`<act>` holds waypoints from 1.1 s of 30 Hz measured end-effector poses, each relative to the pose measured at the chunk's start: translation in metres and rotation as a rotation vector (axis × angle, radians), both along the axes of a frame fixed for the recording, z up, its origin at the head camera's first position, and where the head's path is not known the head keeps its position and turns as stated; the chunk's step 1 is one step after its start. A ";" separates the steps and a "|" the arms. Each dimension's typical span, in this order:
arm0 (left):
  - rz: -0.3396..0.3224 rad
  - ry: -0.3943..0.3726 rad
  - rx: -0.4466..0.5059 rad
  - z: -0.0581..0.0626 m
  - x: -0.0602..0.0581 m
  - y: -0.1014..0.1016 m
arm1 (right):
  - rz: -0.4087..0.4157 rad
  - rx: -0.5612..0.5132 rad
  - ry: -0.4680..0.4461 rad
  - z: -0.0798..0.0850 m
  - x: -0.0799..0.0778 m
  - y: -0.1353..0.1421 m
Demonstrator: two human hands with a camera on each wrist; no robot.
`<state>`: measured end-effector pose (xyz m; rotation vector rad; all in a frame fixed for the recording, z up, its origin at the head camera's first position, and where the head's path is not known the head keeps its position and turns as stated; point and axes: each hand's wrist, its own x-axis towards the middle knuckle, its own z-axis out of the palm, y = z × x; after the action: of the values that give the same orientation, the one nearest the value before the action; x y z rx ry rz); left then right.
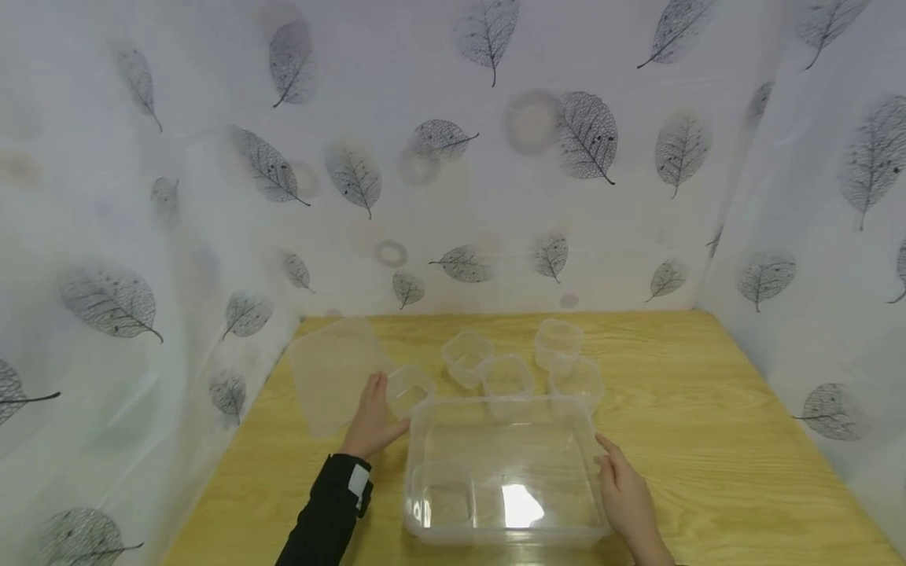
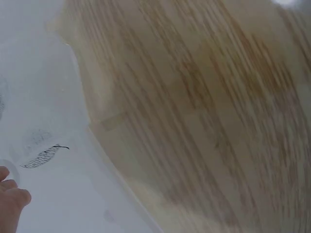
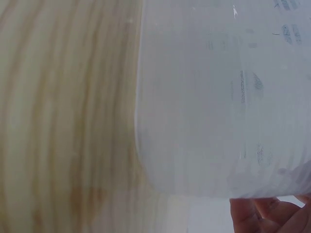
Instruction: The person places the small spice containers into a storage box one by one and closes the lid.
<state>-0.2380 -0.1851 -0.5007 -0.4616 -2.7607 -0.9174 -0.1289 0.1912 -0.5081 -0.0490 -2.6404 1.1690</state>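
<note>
A large clear plastic box (image 1: 510,472) lies on the wooden table in front of me, with a square outline showing through at its lower left. My right hand (image 1: 626,499) holds the box by its right side; the right wrist view shows bent fingers (image 3: 245,213) at the edge of the translucent wall. Beyond the box's far left corner sits a small clear container (image 1: 410,391). My left hand (image 1: 371,424) reaches beside it with fingers extended and thumb pointing towards the large box. In the left wrist view, only part of this hand (image 2: 12,204) shows at the far left edge.
A flat translucent lid (image 1: 333,377) lies at the table's left. Behind the box stand several more small clear containers (image 1: 467,358), close together. A leaf-patterned curtain (image 1: 453,157) surrounds the back and sides of the wooden table (image 1: 715,440).
</note>
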 end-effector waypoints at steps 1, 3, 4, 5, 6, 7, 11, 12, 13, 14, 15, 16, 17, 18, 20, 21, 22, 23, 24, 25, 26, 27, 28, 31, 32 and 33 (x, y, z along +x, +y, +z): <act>0.001 -0.010 -0.012 -0.001 -0.004 -0.001 | -0.005 -0.001 0.000 0.001 -0.001 0.000; 0.004 -0.030 -0.032 -0.003 -0.009 -0.003 | -0.013 -0.003 0.007 0.002 -0.002 -0.001; 0.006 -0.040 -0.036 -0.004 -0.012 -0.004 | -0.017 -0.006 0.002 0.003 -0.003 -0.001; 0.006 -0.051 -0.040 -0.004 -0.013 -0.005 | -0.022 -0.007 -0.001 0.004 -0.004 -0.002; 0.005 -0.056 -0.044 -0.004 -0.014 -0.006 | -0.026 -0.010 -0.008 0.004 -0.004 -0.002; 0.005 -0.058 -0.052 -0.004 -0.015 -0.006 | -0.028 -0.013 -0.010 0.004 -0.004 -0.002; -0.004 -0.073 -0.051 -0.006 -0.018 -0.004 | -0.039 -0.017 -0.029 0.004 -0.003 -0.001; -0.007 -0.077 -0.041 -0.006 -0.018 -0.003 | -0.039 -0.018 -0.027 0.004 -0.003 -0.001; -0.005 -0.083 -0.037 -0.007 -0.018 -0.002 | -0.038 -0.020 -0.029 0.004 -0.002 -0.001; -0.001 -0.087 -0.023 -0.007 -0.018 -0.001 | -0.037 -0.022 -0.033 0.004 -0.002 -0.001; 0.004 -0.090 -0.019 -0.007 -0.019 0.000 | -0.036 -0.023 -0.031 0.004 -0.001 -0.001; 0.008 -0.094 -0.011 -0.007 -0.019 0.000 | -0.035 -0.026 -0.032 0.004 -0.001 -0.001; 0.015 -0.102 -0.007 -0.007 -0.020 0.001 | -0.033 -0.029 -0.035 0.004 -0.001 -0.001; 0.020 -0.112 0.000 -0.007 -0.020 0.001 | -0.030 -0.028 -0.034 0.005 0.000 -0.001; 0.033 -0.131 0.002 -0.007 -0.020 0.002 | -0.025 -0.031 -0.043 0.005 0.001 0.000; 0.036 -0.140 0.010 -0.007 -0.020 0.002 | -0.021 -0.032 -0.044 0.005 0.002 0.000; 0.041 -0.146 0.023 -0.006 -0.019 0.002 | -0.020 -0.030 -0.046 0.005 0.002 0.000; 0.047 -0.148 0.026 -0.006 -0.019 0.002 | -0.017 -0.032 -0.048 0.005 0.003 0.000; 0.051 -0.146 0.029 -0.006 -0.019 0.002 | -0.015 -0.032 -0.048 0.005 0.003 0.000; 0.058 -0.146 0.029 -0.006 -0.018 0.002 | -0.011 -0.039 -0.054 0.005 0.004 0.000; 0.065 -0.141 0.032 -0.007 -0.018 0.002 | -0.011 -0.044 -0.060 0.005 0.004 0.000; 0.075 -0.136 0.029 -0.007 -0.018 0.001 | -0.012 -0.045 -0.059 0.005 0.004 0.000; 0.085 -0.132 0.025 -0.008 -0.017 0.001 | -0.013 -0.046 -0.059 0.005 0.004 0.000; 0.109 -0.116 0.027 -0.008 -0.015 0.001 | -0.017 -0.046 -0.054 0.005 0.003 0.000; 0.112 -0.109 0.029 -0.008 -0.014 0.001 | -0.020 -0.042 -0.048 0.005 0.002 0.000; 0.113 -0.095 0.023 -0.007 -0.014 0.001 | -0.021 -0.039 -0.041 0.006 0.002 0.000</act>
<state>-0.2516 -0.1841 -0.5081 -0.2618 -2.8246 -0.9663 -0.1266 0.1913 -0.5025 -0.1082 -2.6460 1.2259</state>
